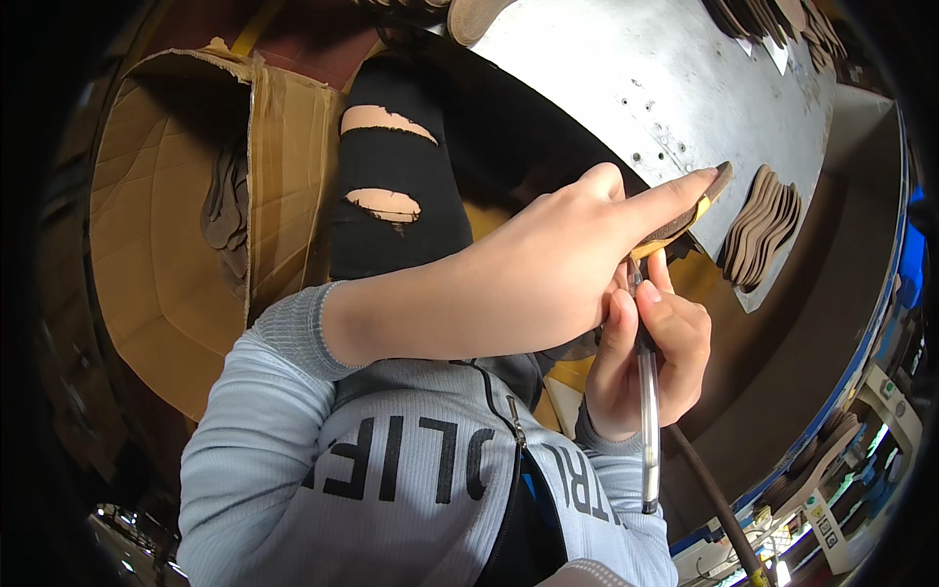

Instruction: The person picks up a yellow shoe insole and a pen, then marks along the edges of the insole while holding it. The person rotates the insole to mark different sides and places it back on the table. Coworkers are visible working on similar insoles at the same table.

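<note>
My left hand (528, 264) grips a dark brown shoe insole (675, 225) with a yellow edge, its index finger stretched along the top. Pinched between the thumb and fingers of my right hand (670, 352) is a clear-barrelled pen (648, 411). The pen's upper end comes up against the underside of the insole, just below the left hand; the exact contact is hidden by fingers. Beside the held piece, a fanned row of brown insoles (761, 230) lies on the metal table (626, 88).
An open cardboard box (166, 225) with brown insoles (227, 201) inside stands at the left, beside my knee in ripped black trousers (396, 176). More insoles (782, 24) lie at the table's far right. A curved conveyor-like edge (851, 352) and machine panels (827, 523) border the right.
</note>
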